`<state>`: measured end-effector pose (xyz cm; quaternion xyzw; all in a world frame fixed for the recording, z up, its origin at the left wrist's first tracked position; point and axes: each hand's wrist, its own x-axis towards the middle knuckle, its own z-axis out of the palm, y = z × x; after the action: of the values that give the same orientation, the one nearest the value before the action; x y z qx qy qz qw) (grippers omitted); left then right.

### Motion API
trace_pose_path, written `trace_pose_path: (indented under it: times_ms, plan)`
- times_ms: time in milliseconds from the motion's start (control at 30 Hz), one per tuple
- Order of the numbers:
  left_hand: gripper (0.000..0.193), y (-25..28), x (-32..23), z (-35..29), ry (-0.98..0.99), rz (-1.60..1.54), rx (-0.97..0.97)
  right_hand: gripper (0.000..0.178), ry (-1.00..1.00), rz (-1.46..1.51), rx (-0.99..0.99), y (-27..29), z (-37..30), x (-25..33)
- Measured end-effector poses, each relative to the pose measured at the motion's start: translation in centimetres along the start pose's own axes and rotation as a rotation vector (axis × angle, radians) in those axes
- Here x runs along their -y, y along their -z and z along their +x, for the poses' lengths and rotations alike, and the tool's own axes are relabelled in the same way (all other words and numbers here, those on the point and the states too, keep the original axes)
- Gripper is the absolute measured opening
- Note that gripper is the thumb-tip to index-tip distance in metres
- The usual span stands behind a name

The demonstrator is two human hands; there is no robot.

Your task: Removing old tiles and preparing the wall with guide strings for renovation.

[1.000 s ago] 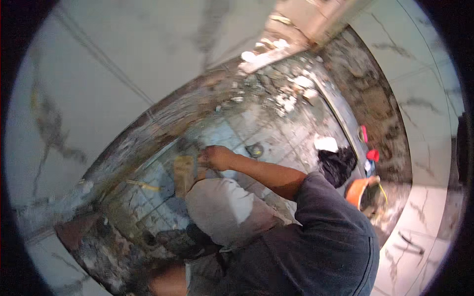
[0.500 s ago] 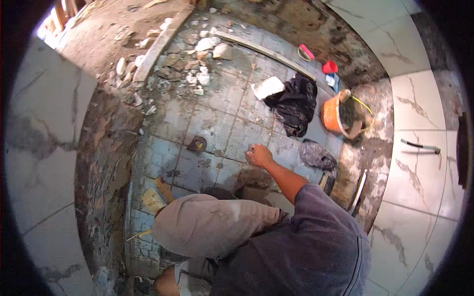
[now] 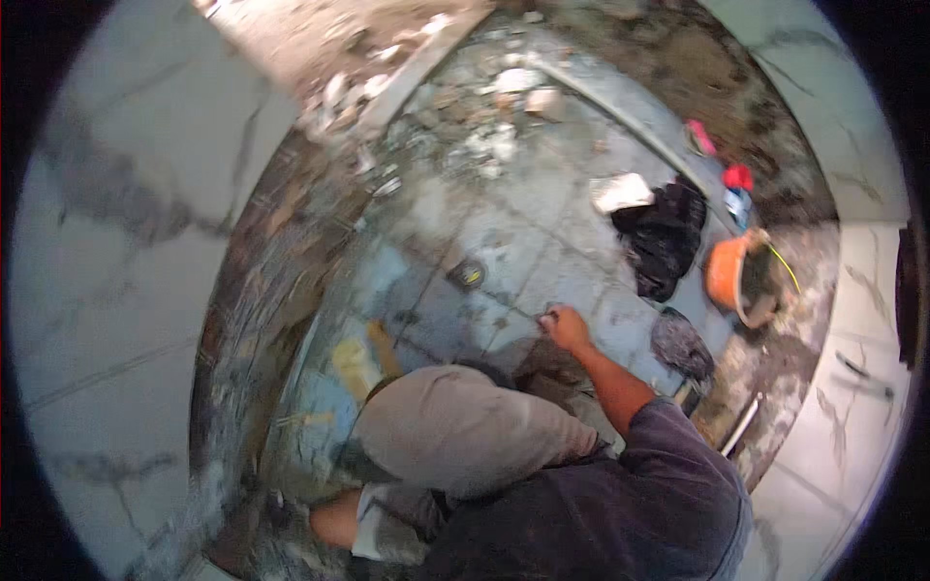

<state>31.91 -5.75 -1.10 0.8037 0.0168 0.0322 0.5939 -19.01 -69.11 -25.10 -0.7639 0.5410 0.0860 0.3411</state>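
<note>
The right hand is angling over the mid-part of the tiled floor, fingers curling in; whether it's gripping anything, I cannot tell, and the left hand is sitting out of view. Bare tiles are opening ahead, running up to the rubble at the floor's far edge, while the knee is crowding the near side. The tape measure is lying ahead and left of the hand, apart from it; the grey plastic bag is slumping to its right, near the floor's right edge. Beyond that, a black bag and an orange bucket are standing out, and stained, blue-grey tiles are meeting a rough brown wall base along the left edge.
</note>
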Motion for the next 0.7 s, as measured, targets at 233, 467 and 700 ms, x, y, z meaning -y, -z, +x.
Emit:
trace_pose_path:
  times_ms: [233, 467, 700]
  plan:
    - [0.038, 13.6, -6.1, -10.5, 0.052, 0.123, -0.343, 0.027, 0.214, -0.027, -0.187, 1.5, 2.0, 4.4]
    - [0.04, -13.9, 7.4, 0.3, 0.325, -0.025, 0.135, 0.028, 0.304, 0.209, -0.041, -2.9, 2.8, 5.1]
    - [0.042, -35.2, 10.4, -2.1, 0.453, -0.094, 0.403, 0.036, -0.027, 0.0, -0.016, -0.4, -3.9, -0.6]
